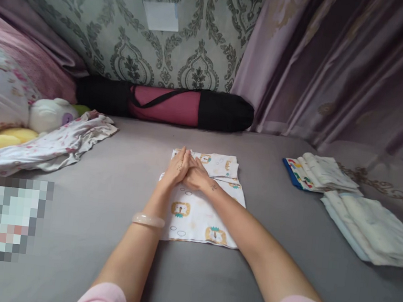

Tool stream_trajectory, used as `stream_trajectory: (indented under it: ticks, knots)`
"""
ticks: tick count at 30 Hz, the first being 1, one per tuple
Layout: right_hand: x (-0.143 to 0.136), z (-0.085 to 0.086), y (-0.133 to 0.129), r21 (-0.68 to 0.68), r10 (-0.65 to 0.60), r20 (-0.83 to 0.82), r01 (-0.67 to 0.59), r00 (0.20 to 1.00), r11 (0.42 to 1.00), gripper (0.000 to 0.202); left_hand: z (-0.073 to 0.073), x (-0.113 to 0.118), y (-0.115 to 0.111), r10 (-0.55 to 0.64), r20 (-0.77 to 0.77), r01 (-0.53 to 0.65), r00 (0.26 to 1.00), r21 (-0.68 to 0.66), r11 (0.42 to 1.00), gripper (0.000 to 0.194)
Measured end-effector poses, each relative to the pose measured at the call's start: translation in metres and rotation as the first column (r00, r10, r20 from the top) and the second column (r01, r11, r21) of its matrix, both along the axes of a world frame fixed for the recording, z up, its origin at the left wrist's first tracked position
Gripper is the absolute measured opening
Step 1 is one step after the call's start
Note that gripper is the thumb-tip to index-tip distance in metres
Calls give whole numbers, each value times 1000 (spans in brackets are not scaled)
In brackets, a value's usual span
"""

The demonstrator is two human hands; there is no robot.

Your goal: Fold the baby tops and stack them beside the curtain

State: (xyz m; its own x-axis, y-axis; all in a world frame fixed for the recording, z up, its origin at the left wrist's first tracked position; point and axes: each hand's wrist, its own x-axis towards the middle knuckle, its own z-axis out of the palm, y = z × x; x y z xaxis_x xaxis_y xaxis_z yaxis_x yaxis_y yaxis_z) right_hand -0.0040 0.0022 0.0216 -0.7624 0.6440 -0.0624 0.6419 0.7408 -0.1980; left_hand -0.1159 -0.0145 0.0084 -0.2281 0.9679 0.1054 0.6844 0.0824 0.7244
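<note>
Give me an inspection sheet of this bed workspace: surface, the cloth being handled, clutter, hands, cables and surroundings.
Surface: grey bed sheet, smooth, mostly bare at the centre.
Job's things: lion-print cloth, folded, lying flat in the middle.
Clutter: folded cloth stack and pale folded cloths at the right; crumpled floral garment, white plush toy and yellow plush at the left.
Hands: left hand and right hand pressed flat, side by side, on the cloth's far part; fingers extended. A bangle on the left wrist.
Cables: nothing seen.
Surroundings: black and pink roll bag against the patterned wall; purple curtain at the right.
</note>
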Motion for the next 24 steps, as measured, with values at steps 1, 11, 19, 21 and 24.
stream_trajectory:
  ticks: [1,11,19,21,24]
  knots:
    - [4,-1,0,1,-18,-14,18,1000,1000,71,0,0,0,6,-11,-6,1000,-4,1000,71]
    - [49,-7,7,29,-322,-51,324,945,946,63,-8,6,0,-28,-405,-6,914,-83,996,57]
    - [69,-11,11,97,-426,-26,426,904,899,65,-6,1,-11,6,-477,-82,879,-138,987,61]
    - [73,-11,10,123,-469,-21,467,883,875,66,-6,-2,-13,19,-469,-99,883,-146,984,62]
    - [81,-10,11,143,-521,-5,516,853,844,67,-7,-4,-14,27,-460,-105,888,-144,984,61]
